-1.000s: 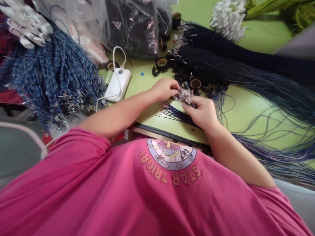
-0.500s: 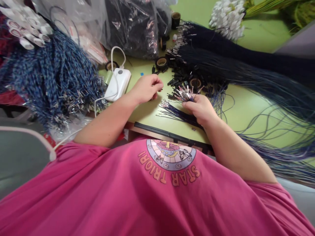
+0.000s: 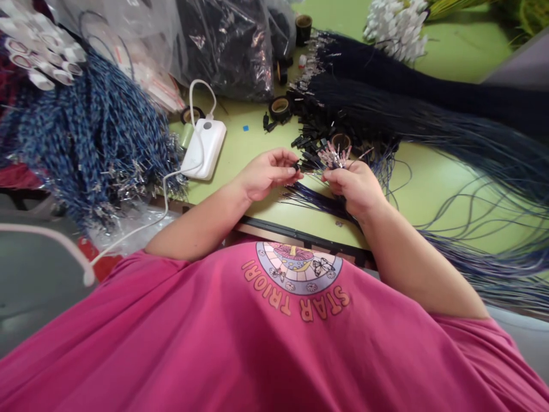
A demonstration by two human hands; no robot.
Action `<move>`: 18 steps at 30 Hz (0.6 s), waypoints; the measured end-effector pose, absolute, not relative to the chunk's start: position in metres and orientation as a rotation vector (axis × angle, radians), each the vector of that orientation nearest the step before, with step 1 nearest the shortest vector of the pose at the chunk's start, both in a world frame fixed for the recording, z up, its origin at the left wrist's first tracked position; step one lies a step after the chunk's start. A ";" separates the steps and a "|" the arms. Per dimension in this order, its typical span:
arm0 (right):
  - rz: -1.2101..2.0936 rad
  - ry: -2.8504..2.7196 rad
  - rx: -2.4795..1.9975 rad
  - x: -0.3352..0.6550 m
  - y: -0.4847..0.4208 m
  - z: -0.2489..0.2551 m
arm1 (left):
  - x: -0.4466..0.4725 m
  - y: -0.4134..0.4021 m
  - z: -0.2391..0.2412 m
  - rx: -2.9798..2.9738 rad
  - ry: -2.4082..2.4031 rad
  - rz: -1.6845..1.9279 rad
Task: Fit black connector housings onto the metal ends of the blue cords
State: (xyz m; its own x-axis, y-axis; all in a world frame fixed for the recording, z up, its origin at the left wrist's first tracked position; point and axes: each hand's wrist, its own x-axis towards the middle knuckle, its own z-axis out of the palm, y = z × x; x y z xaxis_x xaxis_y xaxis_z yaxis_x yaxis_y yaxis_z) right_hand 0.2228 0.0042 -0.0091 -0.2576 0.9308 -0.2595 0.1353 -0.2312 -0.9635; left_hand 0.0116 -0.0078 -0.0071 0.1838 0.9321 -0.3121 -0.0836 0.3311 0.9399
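Observation:
My right hand (image 3: pixel 354 183) is closed around a bundle of thin wires (image 3: pixel 334 155), whose pinkish and silvery tips fan out above the fingers. Just to its left, my left hand (image 3: pixel 272 173) pinches a small black connector (image 3: pixel 297 165) between thumb and forefinger. A gap remains between the hands, and a wire end seems to reach across it. Beneath them, more dark blue wires (image 3: pixel 315 199) lie along the table near its front edge. Loose black connectors (image 3: pixel 311 134) are heaped just beyond the hands.
A white power bank (image 3: pixel 206 150) with a cable lies left of my hands. Blue twisted wires (image 3: pixel 98 126) hang at far left. Rolls of black tape (image 3: pixel 280 109) and a plastic bag of black parts (image 3: pixel 227 48) stand behind. Long dark wires (image 3: pixel 407 103) stretch across the right.
My left hand has moved right and nearer to me, toward the wire bundle, and now shows a black connector at its fingertips. My right hand keeps hold of the bundle and has barely shifted.

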 end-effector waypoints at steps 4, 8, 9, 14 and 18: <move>1.512 -1.418 -1.363 0.222 0.005 -0.008 | 0.011 -0.008 -0.009 1.005 1.131 0.953; 1.518 -1.392 -1.380 0.221 0.005 -0.007 | 0.014 -0.007 -0.013 0.859 1.064 1.027; 1.521 -1.374 -1.377 0.220 0.005 -0.007 | 0.015 -0.007 -0.013 0.822 1.047 1.034; 1.559 -1.301 -1.346 0.220 0.006 -0.006 | 0.019 -0.008 -0.013 0.757 1.039 1.019; 1.626 -1.239 -1.329 0.220 0.007 -0.005 | 0.018 -0.008 -0.011 0.757 1.059 1.002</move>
